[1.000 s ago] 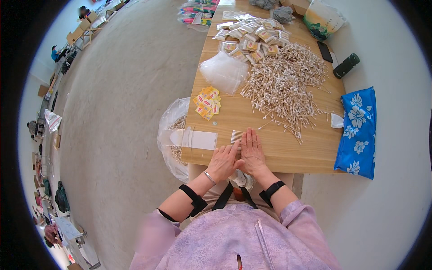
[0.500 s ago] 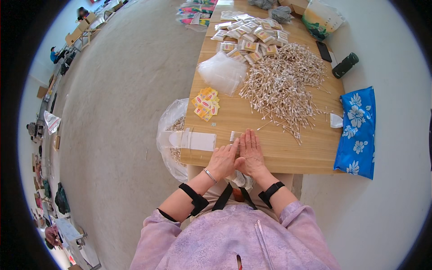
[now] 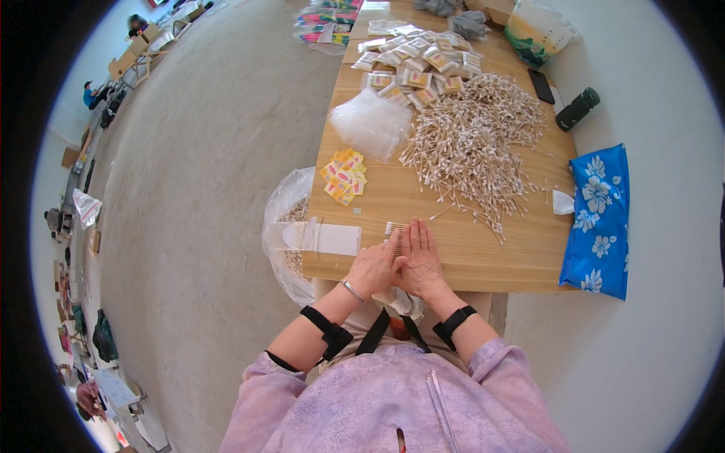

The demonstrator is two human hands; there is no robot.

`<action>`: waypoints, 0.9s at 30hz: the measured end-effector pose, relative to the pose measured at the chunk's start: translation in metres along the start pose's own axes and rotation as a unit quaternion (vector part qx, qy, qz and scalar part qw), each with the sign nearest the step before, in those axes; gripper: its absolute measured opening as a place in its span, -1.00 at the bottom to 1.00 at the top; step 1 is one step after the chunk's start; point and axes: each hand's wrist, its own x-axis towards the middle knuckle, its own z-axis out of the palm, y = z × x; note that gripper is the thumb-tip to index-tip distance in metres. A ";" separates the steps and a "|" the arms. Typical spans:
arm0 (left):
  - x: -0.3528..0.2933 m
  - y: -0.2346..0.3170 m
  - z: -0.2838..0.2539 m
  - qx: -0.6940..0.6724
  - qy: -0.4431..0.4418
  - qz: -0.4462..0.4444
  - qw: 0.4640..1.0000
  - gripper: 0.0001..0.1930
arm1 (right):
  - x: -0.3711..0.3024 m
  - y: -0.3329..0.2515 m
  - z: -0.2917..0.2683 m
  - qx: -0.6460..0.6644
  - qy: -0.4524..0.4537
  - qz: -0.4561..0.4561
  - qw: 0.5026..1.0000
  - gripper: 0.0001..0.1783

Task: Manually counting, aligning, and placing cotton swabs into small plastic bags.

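A small row of cotton swabs [image 3: 393,229] lies side by side near the front edge of the table, partly covered by my hands. My right hand [image 3: 420,260] rests flat over the row's right side, fingers stretched out and together. From the left, my left hand [image 3: 374,266] reaches in with its index finger extended onto the swabs; its other fingers are partly hidden. The hands meet at the thumbs. Left of them is a white card-like strip with a clear plastic sleeve [image 3: 337,238]. Beyond lies a big heap of loose cotton swabs [image 3: 479,140].
Yellow printed cards [image 3: 344,177] and clear plastic bags [image 3: 370,125] lie at the table's left. Filled packets [image 3: 415,60] are piled farther back. A phone [image 3: 541,86], a dark bottle [image 3: 578,109] and a blue floral tissue pack [image 3: 598,223] line the right. A plastic bag of swabs [image 3: 291,260] hangs low left.
Both hands stay over the row of swabs with almost no movement. The whole view has shifted very slightly.
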 end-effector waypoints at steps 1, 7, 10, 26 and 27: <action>0.000 -0.001 0.002 0.000 0.012 0.009 1.000 -0.35 | 0.000 0.000 0.000 0.000 0.007 -0.003 1.000 -0.02; 0.000 -0.006 0.006 0.019 0.013 0.035 0.999 -0.35 | 0.000 -0.001 -0.004 -0.003 -0.004 0.001 1.000 0.05; 0.002 -0.005 0.007 0.018 0.020 0.030 0.999 -0.29 | 0.000 -0.002 -0.007 0.010 -0.005 0.002 1.000 0.08; 0.010 0.001 -0.003 -0.009 -0.009 -0.032 0.999 -0.10 | 0.000 0.000 -0.001 -0.029 0.034 -0.015 0.999 0.10; 0.011 0.001 -0.002 -0.009 -0.010 -0.031 0.999 -0.10 | 0.000 0.000 -0.002 -0.030 0.035 -0.014 0.999 0.10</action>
